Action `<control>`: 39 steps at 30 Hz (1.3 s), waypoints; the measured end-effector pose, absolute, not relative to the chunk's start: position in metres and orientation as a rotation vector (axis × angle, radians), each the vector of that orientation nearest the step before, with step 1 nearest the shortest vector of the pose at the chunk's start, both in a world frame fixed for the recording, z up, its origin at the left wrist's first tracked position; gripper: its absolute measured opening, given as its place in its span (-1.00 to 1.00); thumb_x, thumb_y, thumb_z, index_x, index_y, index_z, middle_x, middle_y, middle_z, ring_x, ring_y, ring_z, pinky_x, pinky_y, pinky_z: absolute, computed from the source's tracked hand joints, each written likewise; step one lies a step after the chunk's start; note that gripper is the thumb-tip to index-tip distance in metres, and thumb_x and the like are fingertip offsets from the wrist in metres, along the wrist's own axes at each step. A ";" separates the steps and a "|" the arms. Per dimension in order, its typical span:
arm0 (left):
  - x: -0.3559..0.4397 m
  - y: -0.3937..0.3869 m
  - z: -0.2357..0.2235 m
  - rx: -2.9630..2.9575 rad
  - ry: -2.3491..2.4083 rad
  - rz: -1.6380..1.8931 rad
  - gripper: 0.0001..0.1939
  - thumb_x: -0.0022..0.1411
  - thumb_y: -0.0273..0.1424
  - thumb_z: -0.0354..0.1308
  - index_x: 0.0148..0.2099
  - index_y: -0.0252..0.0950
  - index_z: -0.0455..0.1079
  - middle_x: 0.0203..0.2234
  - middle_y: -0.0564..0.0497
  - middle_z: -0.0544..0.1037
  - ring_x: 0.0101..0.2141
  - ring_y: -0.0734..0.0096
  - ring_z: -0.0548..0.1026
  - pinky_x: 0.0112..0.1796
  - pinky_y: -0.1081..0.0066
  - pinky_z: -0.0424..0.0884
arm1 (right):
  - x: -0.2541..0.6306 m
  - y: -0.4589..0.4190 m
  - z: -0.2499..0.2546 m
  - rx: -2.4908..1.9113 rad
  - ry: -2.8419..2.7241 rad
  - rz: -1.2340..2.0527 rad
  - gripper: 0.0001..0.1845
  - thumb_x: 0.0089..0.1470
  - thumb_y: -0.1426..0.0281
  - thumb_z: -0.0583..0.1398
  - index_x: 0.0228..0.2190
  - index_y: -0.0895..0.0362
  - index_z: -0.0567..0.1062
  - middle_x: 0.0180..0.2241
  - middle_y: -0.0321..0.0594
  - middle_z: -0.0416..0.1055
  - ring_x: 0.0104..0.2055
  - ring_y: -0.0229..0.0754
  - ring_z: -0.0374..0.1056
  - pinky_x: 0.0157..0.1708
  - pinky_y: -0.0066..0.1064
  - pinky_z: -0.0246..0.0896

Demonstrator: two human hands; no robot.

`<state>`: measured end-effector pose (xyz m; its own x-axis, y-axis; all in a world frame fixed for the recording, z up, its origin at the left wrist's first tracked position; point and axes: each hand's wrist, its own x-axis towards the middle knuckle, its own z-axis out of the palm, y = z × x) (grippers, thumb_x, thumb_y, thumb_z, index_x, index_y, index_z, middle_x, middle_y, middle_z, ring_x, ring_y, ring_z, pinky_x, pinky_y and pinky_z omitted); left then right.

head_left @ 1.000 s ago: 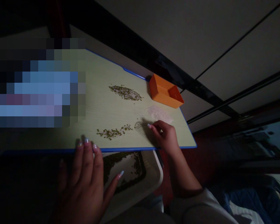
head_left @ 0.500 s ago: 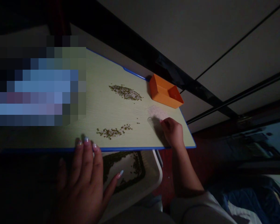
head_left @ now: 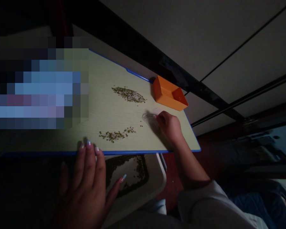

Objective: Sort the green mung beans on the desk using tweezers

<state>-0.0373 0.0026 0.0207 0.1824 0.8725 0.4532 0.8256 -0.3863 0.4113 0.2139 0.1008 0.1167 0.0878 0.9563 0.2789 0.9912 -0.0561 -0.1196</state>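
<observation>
My left hand [head_left: 87, 184] lies with fingers stretched out, its fingertips on the blue near edge of a pale yellow table top [head_left: 102, 111]. Between the closed fingers of my right hand [head_left: 168, 125] is a thin, see-through piece with a curved outline [head_left: 147, 117], held low over the table; its kind is unclear. Beside that hand lies a patch of fine whitish grains [head_left: 157, 110], partly covered by it. A larger heap of small green beans mixed with pale grains [head_left: 128, 94] lies farther back. A looser strip of the same mix [head_left: 115, 135] is nearer my left hand.
An orange open box [head_left: 170, 93] stands at the back right of the table. Below the near edge is a white tub [head_left: 160, 178] with dark green beans around its bottom. A pixelated patch hides the table's left. Cabinet panels rise behind.
My right hand has moved left and slightly away from me with the see-through piece, now covering more of the whitish grains. My left hand stays in place.
</observation>
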 end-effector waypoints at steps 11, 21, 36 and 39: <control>-0.037 0.002 0.026 2.314 1.698 0.966 -0.17 0.16 -0.04 -0.11 0.33 -0.37 -0.29 0.35 -0.26 -0.12 0.35 0.05 -0.14 0.27 -0.15 -0.15 | 0.198 0.117 0.114 -1.831 -2.170 -0.016 -0.70 0.18 0.19 0.13 -0.41 0.15 0.47 -0.55 -0.27 0.38 -0.54 -0.29 0.17 -0.51 -0.49 -0.11; -0.038 0.002 0.023 2.350 1.698 0.968 -0.16 0.15 -0.06 -0.09 0.32 -0.40 -0.26 0.34 -0.30 -0.09 0.35 0.04 -0.13 0.27 -0.15 -0.15 | 0.191 0.117 0.120 -1.558 -2.391 0.254 -0.74 0.20 0.25 0.13 -0.41 0.16 0.47 -0.55 -0.31 0.35 -0.50 -0.32 0.22 -0.43 -0.51 0.00; -0.038 0.002 0.027 2.379 1.691 0.965 -0.16 0.15 -0.09 -0.06 0.32 -0.43 -0.28 0.36 -0.27 -0.17 0.35 0.04 -0.16 0.28 -0.12 -0.17 | 0.204 0.092 0.122 -1.472 -2.452 0.308 -0.77 0.21 0.28 0.13 -0.38 0.13 0.51 -0.46 -0.24 0.45 -0.36 -0.24 0.31 -0.27 -0.43 0.13; -0.037 0.002 0.028 2.366 1.699 0.957 -0.16 0.16 -0.10 -0.06 0.32 -0.42 -0.28 0.36 -0.28 -0.16 0.35 0.04 -0.16 0.28 -0.12 -0.18 | 0.209 0.085 0.122 -1.511 -2.400 0.281 -0.76 0.21 0.26 0.14 -0.38 0.14 0.51 -0.47 -0.24 0.44 -0.38 -0.25 0.30 -0.30 -0.45 0.12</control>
